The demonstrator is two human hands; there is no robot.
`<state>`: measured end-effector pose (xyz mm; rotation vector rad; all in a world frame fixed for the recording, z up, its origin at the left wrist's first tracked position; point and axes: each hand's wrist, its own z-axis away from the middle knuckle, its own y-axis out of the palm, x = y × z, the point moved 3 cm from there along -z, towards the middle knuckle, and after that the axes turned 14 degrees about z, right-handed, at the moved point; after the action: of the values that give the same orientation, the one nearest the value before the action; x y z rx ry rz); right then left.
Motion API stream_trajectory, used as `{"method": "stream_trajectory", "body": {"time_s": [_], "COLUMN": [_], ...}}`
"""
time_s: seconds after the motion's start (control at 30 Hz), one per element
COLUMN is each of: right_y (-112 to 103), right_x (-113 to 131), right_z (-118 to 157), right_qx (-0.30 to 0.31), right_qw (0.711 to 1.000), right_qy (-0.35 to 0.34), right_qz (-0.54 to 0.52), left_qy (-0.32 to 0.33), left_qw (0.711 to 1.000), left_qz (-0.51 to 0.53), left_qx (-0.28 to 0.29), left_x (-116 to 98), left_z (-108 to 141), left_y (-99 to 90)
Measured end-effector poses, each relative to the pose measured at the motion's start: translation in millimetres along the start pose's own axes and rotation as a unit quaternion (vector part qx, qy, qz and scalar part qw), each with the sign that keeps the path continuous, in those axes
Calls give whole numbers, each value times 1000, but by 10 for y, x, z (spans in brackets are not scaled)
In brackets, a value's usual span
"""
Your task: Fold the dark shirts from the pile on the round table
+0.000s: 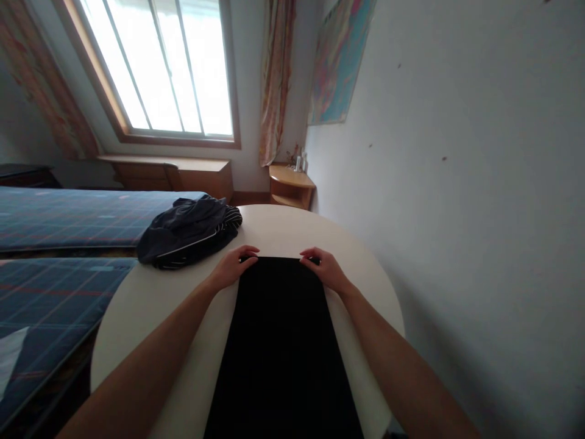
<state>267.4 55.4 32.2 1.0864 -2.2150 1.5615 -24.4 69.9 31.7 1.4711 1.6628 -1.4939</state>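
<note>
Left hand: the person's left hand [232,268] pinches the far left corner of the black cloth [283,341] between thumb and fingers.
Right hand: the right hand [329,271] pinches the far right corner in the same way, the two hands well apart.
Black cloth: lies flat on the round white table [132,311], its far edge running straight between the hands and its near end passing out of view at the bottom.
Dark bundle: a crumpled dark bundle [187,228] with white piping and a striped part rests on the table's far left, beside the blue plaid mattresses [82,213]; whether it holds anything cannot be told.
Corner unit: a wooden corner unit [291,175] stands against the wall, small pale bottles [301,162] on its top; the open compartment below is too shadowed to read.
Under the window: a wooden desk [201,164], its contents hidden.
</note>
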Motion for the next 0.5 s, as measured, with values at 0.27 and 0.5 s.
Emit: {"method": "stream_trajectory", "body": {"time_s": [0.27,0.5], "right_y": [155,98], "right_x": [-79,-91], "right_z": [20,-22], "right_qx": [58,-20], "right_qw": [997,999], "right_qy": [22,34], "right_qz": [46,-26], "left_qy": [-4,-2], "left_qw": [998,997], "left_qz": [-61,-44], "left_qx": [-23,-61], "left_x": [169,81], "left_z": [66,59], "left_y": [143,130]}}
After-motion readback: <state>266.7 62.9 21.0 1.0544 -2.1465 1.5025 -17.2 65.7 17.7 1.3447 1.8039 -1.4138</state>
